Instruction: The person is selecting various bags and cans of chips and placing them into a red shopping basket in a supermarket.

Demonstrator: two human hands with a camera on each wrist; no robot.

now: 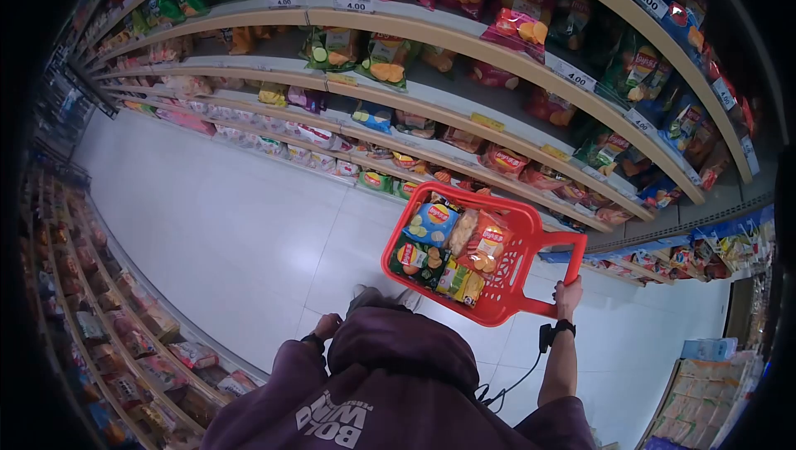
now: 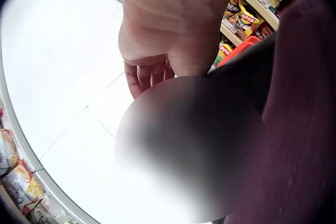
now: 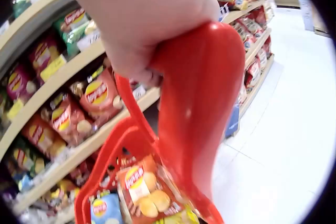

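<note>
My right hand grips the handle of a red plastic shopping basket; in the right wrist view the fingers wrap round the thick red handle. Several snack bags fill the basket: a blue chip bag, an orange-red chip bag, a dark green one and a yellow pack. My left hand hangs beside the body, holding nothing. Its fingers droop loosely in the left wrist view, where a blurred round patch covers part of the picture below them.
Long shelves of chip bags with price tags run along the far side, close to the basket. Another shelf of packets curves along the left. Pale tiled floor lies between them. A stacked display stands at the lower right.
</note>
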